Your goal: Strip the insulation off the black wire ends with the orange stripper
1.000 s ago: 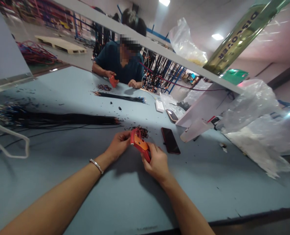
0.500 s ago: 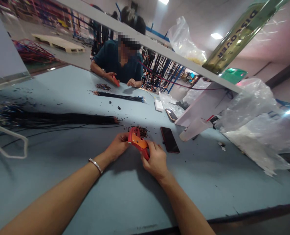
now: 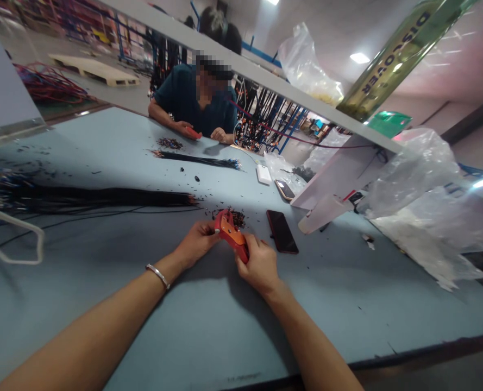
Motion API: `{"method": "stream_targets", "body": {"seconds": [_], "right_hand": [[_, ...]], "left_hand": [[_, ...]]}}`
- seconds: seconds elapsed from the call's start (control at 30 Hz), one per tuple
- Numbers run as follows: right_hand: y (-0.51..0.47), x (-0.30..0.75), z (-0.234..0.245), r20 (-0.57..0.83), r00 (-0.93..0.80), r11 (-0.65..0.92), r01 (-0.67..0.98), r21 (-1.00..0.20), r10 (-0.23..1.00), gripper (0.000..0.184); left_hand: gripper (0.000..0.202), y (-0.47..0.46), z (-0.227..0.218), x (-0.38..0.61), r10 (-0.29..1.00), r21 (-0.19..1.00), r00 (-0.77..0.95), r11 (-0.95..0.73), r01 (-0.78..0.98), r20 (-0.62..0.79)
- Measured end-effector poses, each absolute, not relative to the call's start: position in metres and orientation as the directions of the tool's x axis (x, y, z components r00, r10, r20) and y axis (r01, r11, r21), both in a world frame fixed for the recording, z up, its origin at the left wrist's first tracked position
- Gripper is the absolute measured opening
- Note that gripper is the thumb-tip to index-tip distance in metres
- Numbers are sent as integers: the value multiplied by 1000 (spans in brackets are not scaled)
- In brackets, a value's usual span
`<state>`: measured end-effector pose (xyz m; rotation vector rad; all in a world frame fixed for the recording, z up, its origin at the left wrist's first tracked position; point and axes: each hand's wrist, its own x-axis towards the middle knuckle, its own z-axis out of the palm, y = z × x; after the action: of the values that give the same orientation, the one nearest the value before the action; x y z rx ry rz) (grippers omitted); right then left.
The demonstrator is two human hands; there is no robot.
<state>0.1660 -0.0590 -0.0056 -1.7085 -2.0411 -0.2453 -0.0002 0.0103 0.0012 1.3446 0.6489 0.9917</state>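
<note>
My right hand (image 3: 259,264) is wrapped round the handles of a red and orange wire stripper (image 3: 232,234), which tilts up and to the left. At the stripper's head, my left hand (image 3: 198,241) is closed in a pinch. Whatever it pinches is too small or hidden to make out. Just beyond the stripper's head lies a small pile of dark and copper-coloured wire scraps (image 3: 238,218). A thick bundle of black cables (image 3: 114,196) lies to the left, its bare copper ends pointing toward my hands.
Across the blue table (image 3: 176,336) a co-worker (image 3: 192,103) holds a red tool (image 3: 193,133) near a smaller cable bundle (image 3: 196,159). A dark phone (image 3: 282,232) lies right of my hands. Plastic bags (image 3: 424,201) are at the right; a white bent rod (image 3: 39,244) stands left.
The handles of my wire stripper have come closer together and its head has turned slightly. My hands stay in nearly the same place. The co-worker's red tool has tipped flatter.
</note>
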Motion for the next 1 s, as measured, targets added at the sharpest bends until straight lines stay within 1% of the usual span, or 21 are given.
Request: {"method": "stream_targets", "body": {"seconds": [0.2,0.33,0.5,0.67,0.83,1.0], "right_hand": [[-58,166,-8,448,-104,165,981,-99,888,24],[-58,166,-8,441,-99,151,985,-83,892,22],[-57,166,-9,418,-87,137,986,-92,904,21],[-57,165,-8,396,-86,136,986,-99,914,18],[-56,166,-10,386,-89,139,985,-103,918,20],[-54,167,-12,356,-57,120,980,-157,933,21]], "left_hand": [[28,10,2,0,869,979,478,-32,-203,127],[27,10,2,1,869,980,480,-25,-196,118],[21,11,1,1,868,976,478,-33,-215,135],[24,12,-2,0,862,977,492,-15,-214,121],[25,12,-1,2,870,976,472,-48,-210,144],[27,13,-2,3,869,981,470,-81,-177,156]]}}
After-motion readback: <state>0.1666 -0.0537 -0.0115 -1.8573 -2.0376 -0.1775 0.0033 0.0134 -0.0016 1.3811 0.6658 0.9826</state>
